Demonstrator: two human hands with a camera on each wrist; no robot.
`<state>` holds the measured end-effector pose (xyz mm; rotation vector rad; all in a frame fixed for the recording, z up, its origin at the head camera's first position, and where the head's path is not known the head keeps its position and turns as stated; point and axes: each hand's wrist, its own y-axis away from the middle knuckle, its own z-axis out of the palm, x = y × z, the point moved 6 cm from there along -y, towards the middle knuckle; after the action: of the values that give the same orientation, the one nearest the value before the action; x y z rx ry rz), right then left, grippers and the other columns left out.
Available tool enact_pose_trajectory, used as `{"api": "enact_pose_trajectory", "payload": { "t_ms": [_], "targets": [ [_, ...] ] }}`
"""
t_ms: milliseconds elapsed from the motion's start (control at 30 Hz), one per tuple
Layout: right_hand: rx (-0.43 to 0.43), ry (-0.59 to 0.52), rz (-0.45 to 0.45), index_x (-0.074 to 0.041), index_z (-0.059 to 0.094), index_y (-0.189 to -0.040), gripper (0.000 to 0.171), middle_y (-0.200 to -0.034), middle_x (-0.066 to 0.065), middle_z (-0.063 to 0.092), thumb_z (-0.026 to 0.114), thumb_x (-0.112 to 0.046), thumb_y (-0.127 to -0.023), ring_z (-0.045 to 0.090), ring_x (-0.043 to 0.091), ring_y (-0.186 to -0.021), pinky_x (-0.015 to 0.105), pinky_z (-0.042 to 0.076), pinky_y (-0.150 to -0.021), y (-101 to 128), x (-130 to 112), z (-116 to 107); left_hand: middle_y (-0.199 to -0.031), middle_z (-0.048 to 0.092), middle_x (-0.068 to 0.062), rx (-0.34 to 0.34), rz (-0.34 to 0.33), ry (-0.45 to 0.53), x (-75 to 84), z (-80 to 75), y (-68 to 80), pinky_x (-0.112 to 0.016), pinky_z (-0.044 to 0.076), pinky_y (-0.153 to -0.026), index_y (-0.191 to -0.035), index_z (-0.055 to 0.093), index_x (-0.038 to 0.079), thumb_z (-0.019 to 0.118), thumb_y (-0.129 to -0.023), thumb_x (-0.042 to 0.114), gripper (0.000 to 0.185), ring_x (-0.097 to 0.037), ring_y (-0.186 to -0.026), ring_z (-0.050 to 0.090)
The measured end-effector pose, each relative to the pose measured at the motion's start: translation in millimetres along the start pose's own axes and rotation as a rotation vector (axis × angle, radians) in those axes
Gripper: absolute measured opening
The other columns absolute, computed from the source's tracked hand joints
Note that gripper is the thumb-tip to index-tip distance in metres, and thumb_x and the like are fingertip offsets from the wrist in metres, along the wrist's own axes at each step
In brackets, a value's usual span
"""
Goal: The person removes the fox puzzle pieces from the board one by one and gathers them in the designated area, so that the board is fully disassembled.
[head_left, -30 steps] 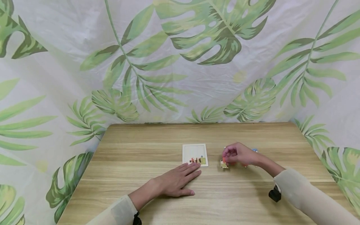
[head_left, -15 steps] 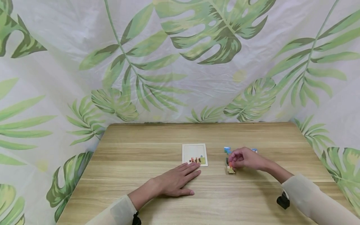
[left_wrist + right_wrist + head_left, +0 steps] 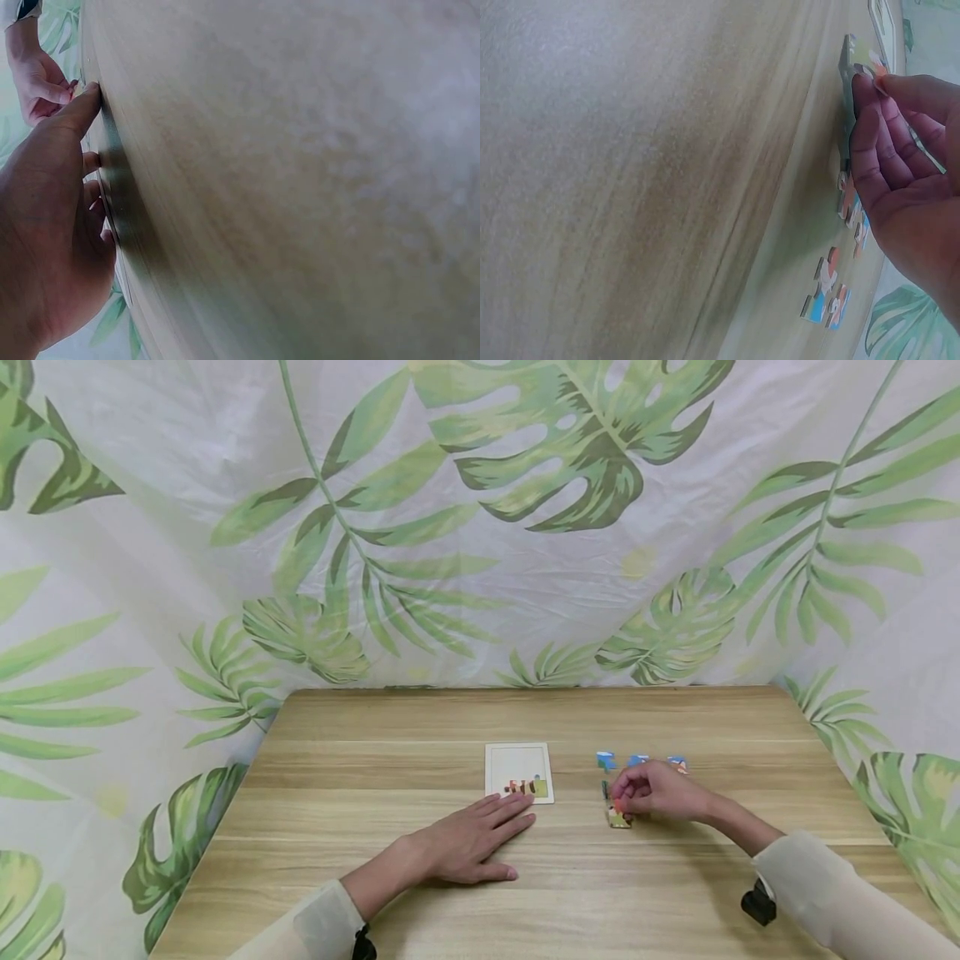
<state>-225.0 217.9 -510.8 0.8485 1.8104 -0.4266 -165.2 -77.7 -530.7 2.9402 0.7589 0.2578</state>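
Observation:
My right hand pinches a jigsaw puzzle piece, coloured green and orange-red, between thumb and fingertips. In the right wrist view this piece is tilted up, its edge close over the table. My left hand lies flat with fingers spread, its fingertips at the near edge of a white puzzle tray. Joined pieces with a striped picture sit along the tray's lower part, partly hidden by those fingers. From the left wrist, the left hand shows side-on.
Several loose puzzle pieces lie to the right of the tray, among them a blue piece and another blue one. More pieces show in the right wrist view. A leaf-patterned cloth hangs behind the wooden table.
My right hand has moved right and nearer to me with the puzzle piece, away from the tray, uncovering blue pieces behind it. The left hand stays put.

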Motion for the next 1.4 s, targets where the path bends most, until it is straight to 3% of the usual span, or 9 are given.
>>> {"api": "enact_pose_trajectory", "payload": {
  "t_ms": [267,733,1100,1400],
  "targets": [
    [0.032,0.071,-0.003,0.006,0.073,-0.104,0.008,-0.095,0.013,0.076,0.072,0.004,-0.096,0.070,0.014,-0.084,0.020,0.059,-0.072,0.4,1.1,0.6,-0.178,0.012,-0.010,-0.002,0.001,0.001,0.1,0.1,-0.7,-0.042,0.019,-0.132,-0.170,0.023,0.011,0.044,-0.109,0.059,0.080,-0.024,-0.164,0.012],
    [0.085,0.298,-0.069,-0.005,0.077,-0.096,0.008,-0.086,0.002,0.076,0.074,0.003,-0.093,0.070,0.006,-0.075,0.023,0.060,-0.068,-1.7,-4.2,6.1,-0.179,0.009,-0.010,-0.018,-0.006,-0.013,-0.6,2.6,-1.0,-0.041,0.016,-0.133,-0.170,0.022,0.011,0.042,-0.110,0.060,0.081,-0.023,-0.165,0.008],
    [0.099,0.319,-0.111,-0.005,0.077,-0.096,0.008,-0.086,0.000,0.076,0.078,0.001,-0.092,0.068,0.004,-0.075,0.023,0.060,-0.066,-1.0,-4.3,5.4,-0.178,0.011,-0.012,0.008,0.011,0.005,-0.8,2.0,-0.3,-0.042,0.018,-0.132,-0.170,0.023,0.009,0.042,-0.110,0.060,0.081,-0.024,-0.165,0.010],
    [0.108,0.367,-0.084,-0.008,0.078,-0.095,0.009,-0.086,-0.005,0.075,0.077,0.000,-0.092,0.064,0.001,-0.075,0.021,0.058,-0.069,-4.8,-7.0,2.2,-0.179,0.009,-0.011,0.016,0.005,0.007,-1.2,2.2,0.1,-0.042,0.017,-0.133,-0.170,0.022,0.011,0.042,-0.110,0.061,0.081,-0.022,-0.165,0.009]
  ]
}}
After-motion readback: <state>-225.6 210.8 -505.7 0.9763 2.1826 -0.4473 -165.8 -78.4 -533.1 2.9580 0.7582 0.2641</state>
